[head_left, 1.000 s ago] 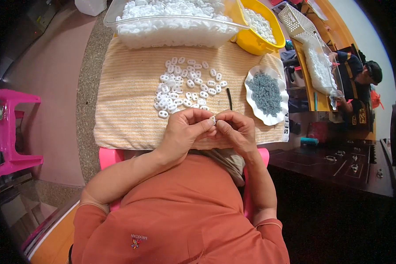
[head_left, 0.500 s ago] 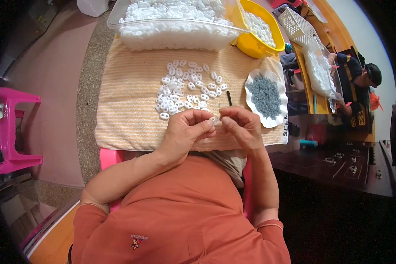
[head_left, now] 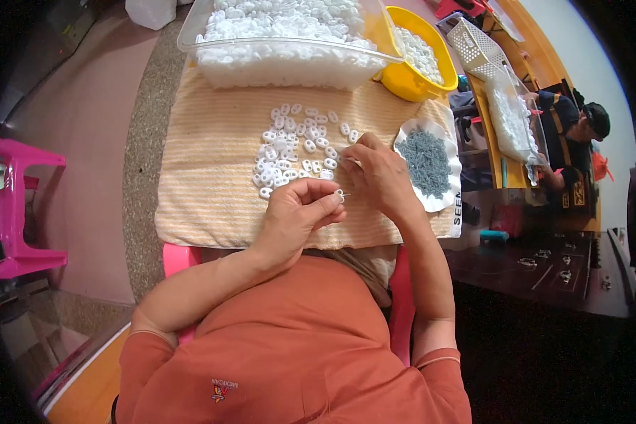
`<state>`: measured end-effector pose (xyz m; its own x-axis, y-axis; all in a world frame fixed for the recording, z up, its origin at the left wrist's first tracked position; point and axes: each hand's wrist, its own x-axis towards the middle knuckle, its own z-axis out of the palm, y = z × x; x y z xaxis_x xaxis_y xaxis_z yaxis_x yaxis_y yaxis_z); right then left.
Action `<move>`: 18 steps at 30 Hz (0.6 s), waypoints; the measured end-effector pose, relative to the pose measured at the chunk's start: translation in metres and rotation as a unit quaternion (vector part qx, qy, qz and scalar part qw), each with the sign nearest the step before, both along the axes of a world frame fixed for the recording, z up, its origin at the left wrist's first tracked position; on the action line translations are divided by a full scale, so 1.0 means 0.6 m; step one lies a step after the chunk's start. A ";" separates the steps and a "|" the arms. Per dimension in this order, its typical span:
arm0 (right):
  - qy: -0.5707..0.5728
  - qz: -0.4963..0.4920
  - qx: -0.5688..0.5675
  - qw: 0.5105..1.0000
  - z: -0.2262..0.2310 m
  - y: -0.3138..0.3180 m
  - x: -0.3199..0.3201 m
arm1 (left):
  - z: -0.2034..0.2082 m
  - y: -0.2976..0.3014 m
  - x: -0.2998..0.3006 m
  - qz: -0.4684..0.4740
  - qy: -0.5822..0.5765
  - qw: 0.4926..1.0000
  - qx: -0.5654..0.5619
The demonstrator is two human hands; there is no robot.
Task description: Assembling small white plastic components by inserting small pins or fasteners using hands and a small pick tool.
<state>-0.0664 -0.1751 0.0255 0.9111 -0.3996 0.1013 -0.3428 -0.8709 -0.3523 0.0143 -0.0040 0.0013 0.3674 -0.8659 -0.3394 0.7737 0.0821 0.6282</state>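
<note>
My left hand [head_left: 300, 212] pinches a small white two-holed plastic piece [head_left: 340, 195] between thumb and fingers, with a thin pale tip sticking out to its right. My right hand [head_left: 380, 175] is a little farther out on the towel, beside the loose white two-holed pieces [head_left: 290, 145]. Its fingers are curled together; what they hold, if anything, is hidden. Just right of that hand lies a white frilled dish [head_left: 401, 138] heaped with small grey pieces [head_left: 429, 162].
A striped towel [head_left: 205, 155] covers the table. At its far side stand a clear bin [head_left: 290, 74] of white pieces and a yellow basin [head_left: 406, 88]. A pink stool [head_left: 21, 205] is at left. At right, another person [head_left: 569, 131] sits by a second bin [head_left: 509, 124].
My right hand has left the left one and reached out toward the loose pieces. The black stick seen there earlier is out of sight. My left hand stays nearly in place.
</note>
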 end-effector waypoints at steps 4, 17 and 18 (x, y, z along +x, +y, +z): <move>-0.008 -0.005 -0.006 1.000 -0.005 0.002 0.001 | -0.001 -0.001 0.000 -0.001 0.001 1.000 -0.003; -0.020 0.072 -0.037 0.997 -0.003 0.005 -0.015 | -0.001 0.000 0.000 -0.003 -0.001 1.000 0.000; -0.048 0.060 -0.005 0.997 -0.006 0.002 -0.020 | 0.000 -0.001 0.000 0.002 0.001 1.000 -0.002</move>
<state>-0.0785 -0.1740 0.0220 0.9380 -0.2871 0.1943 -0.2011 -0.9072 -0.3696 0.0140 -0.0043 0.0016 0.3707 -0.8654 -0.3371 0.7742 0.0875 0.6269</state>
